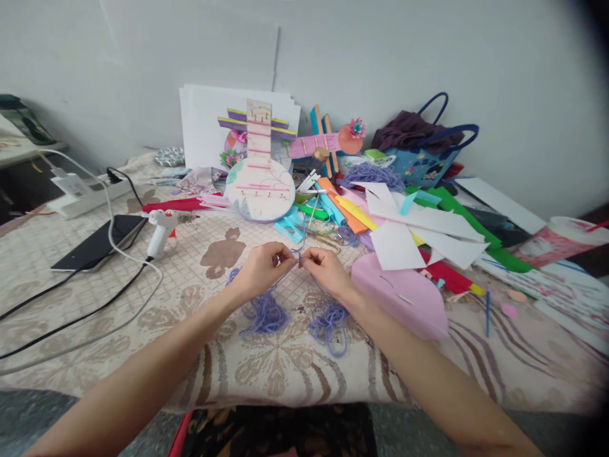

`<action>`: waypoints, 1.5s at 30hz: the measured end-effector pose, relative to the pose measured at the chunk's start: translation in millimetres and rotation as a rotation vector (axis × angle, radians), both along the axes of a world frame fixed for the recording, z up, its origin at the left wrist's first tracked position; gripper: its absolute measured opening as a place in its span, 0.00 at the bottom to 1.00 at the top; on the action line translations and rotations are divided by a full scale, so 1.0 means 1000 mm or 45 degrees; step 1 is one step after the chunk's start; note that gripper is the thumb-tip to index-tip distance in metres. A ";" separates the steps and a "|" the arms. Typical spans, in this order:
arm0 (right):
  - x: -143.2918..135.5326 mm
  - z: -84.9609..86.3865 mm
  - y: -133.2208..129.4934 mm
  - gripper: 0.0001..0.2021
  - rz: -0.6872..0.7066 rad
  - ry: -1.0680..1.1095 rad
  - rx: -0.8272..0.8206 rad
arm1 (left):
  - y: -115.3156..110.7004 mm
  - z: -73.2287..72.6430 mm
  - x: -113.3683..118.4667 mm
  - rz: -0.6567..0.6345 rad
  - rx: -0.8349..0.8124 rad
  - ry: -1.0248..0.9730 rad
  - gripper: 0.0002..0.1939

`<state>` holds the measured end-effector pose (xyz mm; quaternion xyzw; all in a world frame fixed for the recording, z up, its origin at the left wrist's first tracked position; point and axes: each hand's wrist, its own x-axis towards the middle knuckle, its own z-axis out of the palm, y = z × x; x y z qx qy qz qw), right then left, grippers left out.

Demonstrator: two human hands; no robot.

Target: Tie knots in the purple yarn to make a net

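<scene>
My left hand (267, 269) and my right hand (328, 269) meet near the middle of the table, fingertips pinched on purple yarn, almost touching each other. A small loop of the yarn shows between them. Below my left hand lies a loose purple yarn pile (266, 312), and a second yarn pile (330, 322) rests under my right wrist. Strands run from the fingers down toward both piles. Just beyond the hands are scissors (328, 238) with gold-coloured handles, partly among paper scraps.
A white glue gun (162, 231) and a black tablet-like device (99, 242) with cables lie left. Behind stands a round cardboard craft (261, 190). Paper scraps (399, 244) and a pink sheet (404, 295) cover the right; a blue bag (423, 162) leans by the wall.
</scene>
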<state>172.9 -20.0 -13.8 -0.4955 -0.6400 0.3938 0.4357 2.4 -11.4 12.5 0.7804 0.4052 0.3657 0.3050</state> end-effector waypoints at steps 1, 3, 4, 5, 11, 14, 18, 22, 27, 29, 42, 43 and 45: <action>-0.002 0.000 -0.001 0.05 -0.011 0.091 -0.057 | -0.003 0.000 0.002 -0.009 0.079 0.035 0.04; -0.004 -0.001 -0.002 0.06 -0.014 0.297 -0.223 | -0.008 -0.002 0.005 -0.047 0.232 0.130 0.05; -0.005 -0.001 -0.002 0.06 -0.007 0.392 -0.315 | -0.009 -0.004 0.006 -0.072 0.293 0.187 0.06; -0.006 -0.001 -0.003 0.07 0.002 0.475 -0.397 | -0.010 -0.006 0.007 -0.096 0.342 0.248 0.07; -0.008 -0.003 -0.004 0.13 0.083 0.731 -0.626 | -0.012 -0.014 0.008 -0.146 0.485 0.559 0.11; -0.008 -0.005 -0.003 0.13 0.119 0.788 -0.659 | -0.010 -0.005 0.005 -0.185 0.409 0.543 0.11; -0.009 -0.007 -0.002 0.12 0.113 0.788 -0.650 | 0.004 0.015 -0.019 -0.178 0.249 0.405 0.12; -0.008 -0.006 -0.003 0.11 0.098 0.745 -0.628 | 0.024 0.027 -0.058 -0.221 0.091 0.752 0.18; -0.007 -0.006 -0.004 0.10 0.090 0.692 -0.625 | 0.032 0.023 -0.071 -0.284 -0.069 1.138 0.23; -0.007 -0.005 -0.004 0.10 0.092 0.675 -0.619 | 0.032 0.021 -0.067 -0.214 -0.065 1.178 0.15; -0.010 -0.005 -0.003 0.10 0.065 0.653 -0.406 | 0.020 0.045 -0.069 -0.392 -0.436 -0.236 0.10; -0.009 -0.006 -0.002 0.10 0.070 0.648 -0.402 | 0.015 0.044 -0.060 -0.450 -0.450 -0.262 0.10; -0.009 -0.007 -0.002 0.10 0.086 0.648 -0.400 | 0.004 0.042 -0.045 -0.605 -0.483 -0.139 0.09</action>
